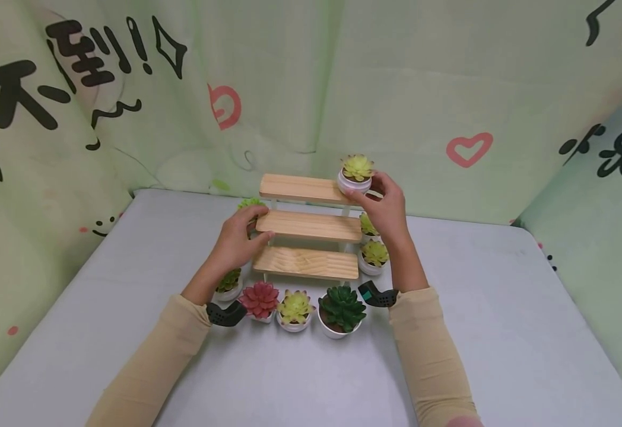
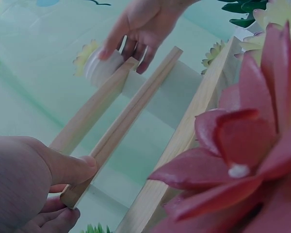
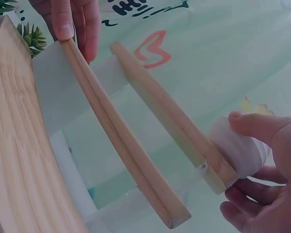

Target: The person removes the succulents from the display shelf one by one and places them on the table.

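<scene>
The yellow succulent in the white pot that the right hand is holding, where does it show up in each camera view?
Head: yellow succulent pot at the right end of the top shelf, held by the right hand.
Left wrist: upper left, at the far shelf's end.
Right wrist: right side, under the thumb.
Shared landmark: the top shelf.

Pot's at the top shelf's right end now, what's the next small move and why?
Probably slide the yellow succulent pot slightly inward before the right hand lets go: it sits at the top shelf's very end, while the left hand steadies the middle shelf.
</scene>
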`<state>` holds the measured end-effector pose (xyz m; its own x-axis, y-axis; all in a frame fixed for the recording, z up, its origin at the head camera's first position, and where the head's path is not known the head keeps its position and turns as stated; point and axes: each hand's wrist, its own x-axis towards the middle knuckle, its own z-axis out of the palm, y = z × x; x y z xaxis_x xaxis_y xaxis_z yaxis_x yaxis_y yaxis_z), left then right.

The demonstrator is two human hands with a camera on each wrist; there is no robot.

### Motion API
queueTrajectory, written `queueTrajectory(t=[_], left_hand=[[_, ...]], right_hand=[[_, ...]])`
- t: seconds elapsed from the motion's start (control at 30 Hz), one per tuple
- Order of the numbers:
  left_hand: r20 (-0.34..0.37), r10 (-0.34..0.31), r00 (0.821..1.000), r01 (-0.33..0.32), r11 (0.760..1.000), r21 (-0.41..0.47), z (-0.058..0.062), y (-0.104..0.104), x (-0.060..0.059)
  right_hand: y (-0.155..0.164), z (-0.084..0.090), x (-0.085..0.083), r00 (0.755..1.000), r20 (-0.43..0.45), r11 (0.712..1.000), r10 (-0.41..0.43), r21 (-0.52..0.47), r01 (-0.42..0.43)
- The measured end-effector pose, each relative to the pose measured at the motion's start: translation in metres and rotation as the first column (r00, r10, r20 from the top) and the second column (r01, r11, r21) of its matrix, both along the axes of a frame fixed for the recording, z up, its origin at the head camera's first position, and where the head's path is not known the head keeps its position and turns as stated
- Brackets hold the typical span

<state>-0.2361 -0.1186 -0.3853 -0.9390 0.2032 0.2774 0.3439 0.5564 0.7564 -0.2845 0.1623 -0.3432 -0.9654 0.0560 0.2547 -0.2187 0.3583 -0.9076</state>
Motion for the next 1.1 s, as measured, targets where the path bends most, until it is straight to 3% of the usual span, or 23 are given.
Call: queueTrajectory(t=[0.6,1.1], left_hand=[[0.001,0.002,1.000,-0.002,1.000,-0.004,0.001,0.002,0.001],[0.018,-0.009,1.000,0.009,1.000,0.015,0.001,0.001,0.001]], right_hand=[[0.007,0.003,0.011,1.000,0.002,1.000,0.016,-0.012,-0.016],[0.025,-0.001,0.035,0.998,-0.025,0.998,-0.053,0.028,0.054]])
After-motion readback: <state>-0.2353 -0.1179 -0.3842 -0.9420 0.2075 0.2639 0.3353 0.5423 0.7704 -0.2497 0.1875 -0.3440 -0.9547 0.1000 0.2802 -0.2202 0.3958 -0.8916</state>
